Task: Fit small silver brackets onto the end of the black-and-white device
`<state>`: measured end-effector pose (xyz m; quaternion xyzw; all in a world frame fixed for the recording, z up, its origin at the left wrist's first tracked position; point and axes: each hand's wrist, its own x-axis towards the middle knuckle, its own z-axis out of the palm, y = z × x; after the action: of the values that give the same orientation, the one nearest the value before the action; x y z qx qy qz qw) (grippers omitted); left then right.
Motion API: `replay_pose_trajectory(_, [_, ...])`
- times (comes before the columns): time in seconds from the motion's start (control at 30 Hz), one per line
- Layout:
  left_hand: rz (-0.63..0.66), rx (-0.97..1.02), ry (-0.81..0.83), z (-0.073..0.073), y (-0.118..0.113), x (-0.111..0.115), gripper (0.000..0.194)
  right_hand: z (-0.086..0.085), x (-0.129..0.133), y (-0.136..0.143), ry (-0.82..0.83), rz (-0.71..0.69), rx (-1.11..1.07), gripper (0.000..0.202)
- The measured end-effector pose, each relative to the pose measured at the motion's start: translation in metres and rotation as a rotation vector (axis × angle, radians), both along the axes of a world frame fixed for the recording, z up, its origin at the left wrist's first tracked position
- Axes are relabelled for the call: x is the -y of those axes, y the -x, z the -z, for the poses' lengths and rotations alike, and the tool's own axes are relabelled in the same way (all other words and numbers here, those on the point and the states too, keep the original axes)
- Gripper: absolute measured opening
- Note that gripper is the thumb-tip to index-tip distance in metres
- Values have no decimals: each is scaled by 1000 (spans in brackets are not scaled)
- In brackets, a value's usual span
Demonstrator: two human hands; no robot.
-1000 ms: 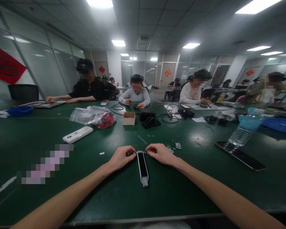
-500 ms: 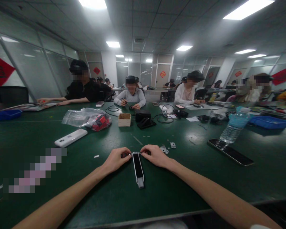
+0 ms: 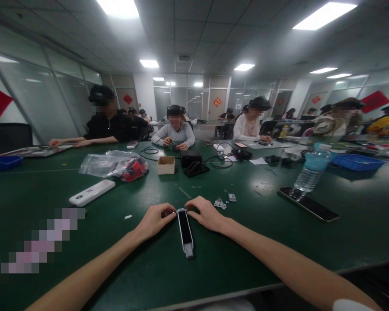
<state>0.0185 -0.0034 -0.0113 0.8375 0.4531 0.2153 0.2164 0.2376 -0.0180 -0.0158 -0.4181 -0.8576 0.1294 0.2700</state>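
Observation:
A slim pen-shaped device [image 3: 186, 229] with a long black face, white rim and grey tip lies on the green table in front of me, its tip towards me. My left hand [image 3: 157, 218] is closed in a pinch at the left of its far end. Dark shading under those fingers hides whether a small part is there too. At the right of the same end, the thumb and curled fingers of my right hand [image 3: 205, 213] pinch against the rim. Small metal pieces [image 3: 220, 203] lie just beyond my right hand.
A long white casing [image 3: 92, 193] lies to the left, below a clear plastic bag [image 3: 99, 165]. Ahead stand a small box [image 3: 166, 166] and a black stand [image 3: 194, 166]. On the right, a water bottle [image 3: 311, 170] is by a phone [image 3: 306, 203]. Co-workers sit across the table.
The whole view has shifted slightly, with things sitting a little further left. My right fingers have opened out slightly at the device's far end; the device stays in place between my hands.

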Motion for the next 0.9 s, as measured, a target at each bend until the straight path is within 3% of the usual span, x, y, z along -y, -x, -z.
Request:
replay_pose_trajectory(0.1, [-12, 12, 14, -2, -1, 2, 30, -12, -7, -12, -55, -12, 155, 26])
replay_pose_trajectory(0.2, [-21, 12, 28, -3, -2, 2, 30, -26, -19, -44, -99, 164, 339, 23])
replay_pose_trajectory(0.3, [-18, 8, 14, -2, -1, 1, 30, -34, -28, -83, 56, 344, 496, 17])
replay_pose_trajectory(0.4, [-11, 11, 1, -1, 0, 0, 30, -32, -32, -109, 257, 281, 456, 12])
replay_pose_trajectory(0.5, [-14, 5, -1, -1, -1, 1, 30, -28, -33, -113, 307, 229, 377, 13])
replay_pose_trajectory(0.6, [-11, -2, 0, -2, -1, 1, 30, -28, -31, -105, 263, 283, 346, 16])
replay_pose_trajectory(0.8, [5, -6, -15, 0, 0, 1, 28, -41, -24, -107, 350, 263, 391, 12])
replay_pose_trajectory(0.9, [7, -2, -11, 0, 0, 1, 28, -47, -24, -117, 307, 320, 350, 13])
